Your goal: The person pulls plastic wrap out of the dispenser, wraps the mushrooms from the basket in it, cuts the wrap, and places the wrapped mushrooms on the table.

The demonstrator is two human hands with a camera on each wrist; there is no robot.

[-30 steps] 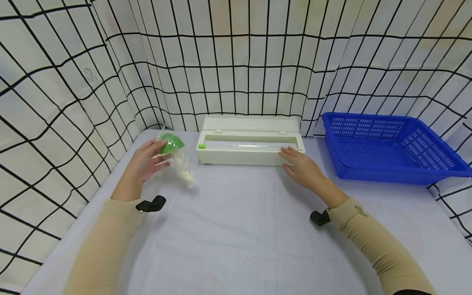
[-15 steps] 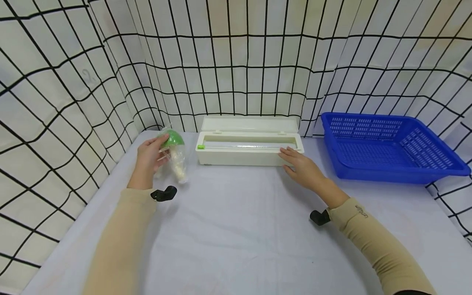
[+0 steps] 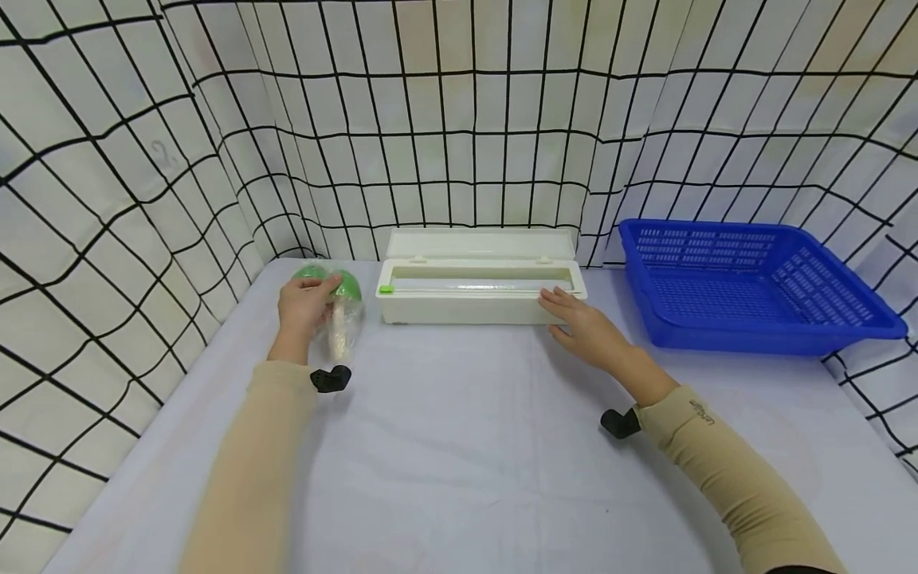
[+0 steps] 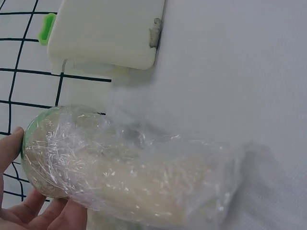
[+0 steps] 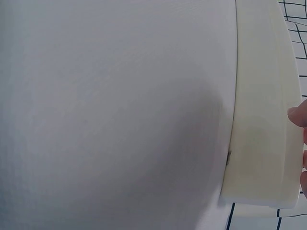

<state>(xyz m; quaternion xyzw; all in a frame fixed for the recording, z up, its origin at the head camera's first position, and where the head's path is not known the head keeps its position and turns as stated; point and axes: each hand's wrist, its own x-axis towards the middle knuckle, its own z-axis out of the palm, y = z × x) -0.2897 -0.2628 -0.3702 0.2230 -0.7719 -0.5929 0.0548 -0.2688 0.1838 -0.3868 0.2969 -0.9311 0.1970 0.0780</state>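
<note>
My left hand (image 3: 306,305) holds a green-capped, mushroom-shaped thing (image 3: 347,285) by its cap, thumb on top and fingers beneath. Clear film wraps it, and its pale stem (image 4: 139,187) points toward the table's front. A second green cap (image 3: 311,272) shows just left of it, partly behind the hand. In the middle at the back sits a white cling film dispenser (image 3: 466,309), its lid raised and a roll of film inside. My right hand (image 3: 584,323) rests on the dispenser's right front edge with fingers extended.
A blue plastic basket (image 3: 724,339) stands at the back right, beside the dispenser. Black wire mesh (image 3: 473,127) closes off the back and both sides. White cloth (image 3: 459,446) covers the table. A green slider (image 3: 386,289) sits at the dispenser's left end.
The left hand has shifted slightly right, turning the wrapped mushroom-shaped thing so its stem points straight toward the front. A second green cap has come into view. The right hand stays on the dispenser.
</note>
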